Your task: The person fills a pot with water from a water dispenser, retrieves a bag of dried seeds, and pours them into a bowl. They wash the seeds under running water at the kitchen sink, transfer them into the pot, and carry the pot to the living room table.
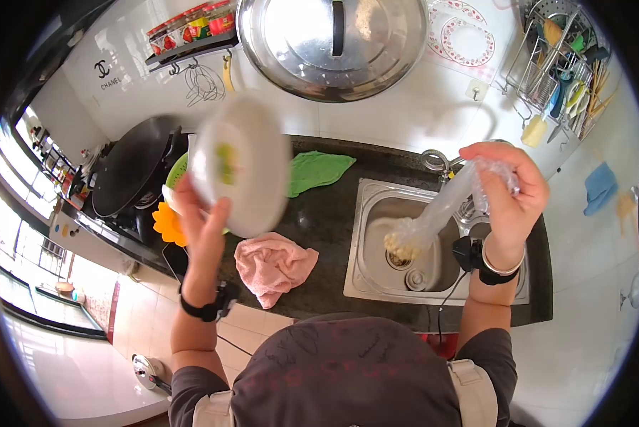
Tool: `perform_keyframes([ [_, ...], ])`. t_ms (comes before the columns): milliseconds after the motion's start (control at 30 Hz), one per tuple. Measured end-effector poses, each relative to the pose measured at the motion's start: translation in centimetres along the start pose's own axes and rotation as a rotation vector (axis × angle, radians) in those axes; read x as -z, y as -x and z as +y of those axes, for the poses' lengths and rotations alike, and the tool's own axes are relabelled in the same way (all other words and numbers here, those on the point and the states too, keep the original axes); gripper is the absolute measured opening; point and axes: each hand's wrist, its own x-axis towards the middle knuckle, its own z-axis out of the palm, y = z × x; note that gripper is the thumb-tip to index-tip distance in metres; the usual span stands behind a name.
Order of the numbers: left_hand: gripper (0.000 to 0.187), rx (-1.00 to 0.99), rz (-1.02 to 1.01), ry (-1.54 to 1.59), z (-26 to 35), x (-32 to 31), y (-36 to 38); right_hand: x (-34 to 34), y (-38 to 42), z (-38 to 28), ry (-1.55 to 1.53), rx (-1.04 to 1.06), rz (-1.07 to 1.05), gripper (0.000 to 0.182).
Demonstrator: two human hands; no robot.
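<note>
Two grips busy: left hand (202, 220), 9 o'clock, grasps white dish (252, 174); right hand (513, 192), 3 o'clock, clutches clear plastic bag (444, 206) over sink (356, 242). Seems bag-handling step; next needs steady hold.

The round white dish (259, 171) at ten o'clock, blurred, looked smooth. At three, the long clear plastic bag (440, 206) was crinkled and shiny; towards four, the rectangular silver metal sink (357, 263) had a satin sheen. The domed silver metal lid (319, 53) at twelve was polished and glossy. The crumpled pink towelling cloth (273, 265) at seven looked rough and matt.
</note>
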Motion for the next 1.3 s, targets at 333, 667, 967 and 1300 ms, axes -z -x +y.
perform_keyframes([
  [333,0.040,1.135,-0.382,0.993,-17.8,-8.9,7.7,-2.7,-4.1,3.1,-0.026,0.000,0.006,0.017],
  [667,0.108,-0.006,-0.441,0.148,-6.4,-8.8,7.9,-11.4,-8.2,0.2,0.404,0.428,0.031,0.015],
  [967,0.071,0.629,-0.244,1.164,-6.4,-4.7,5.2,-13.7,-12.4,-1.6,0.150,0.296,-0.007,0.025],
  [1300,0.107,0.818,-0.180,1.606,-6.1,-5.9,5.1,-16.8,-10.1,-0.2,-0.099,0.174,-0.512,0.029],
])
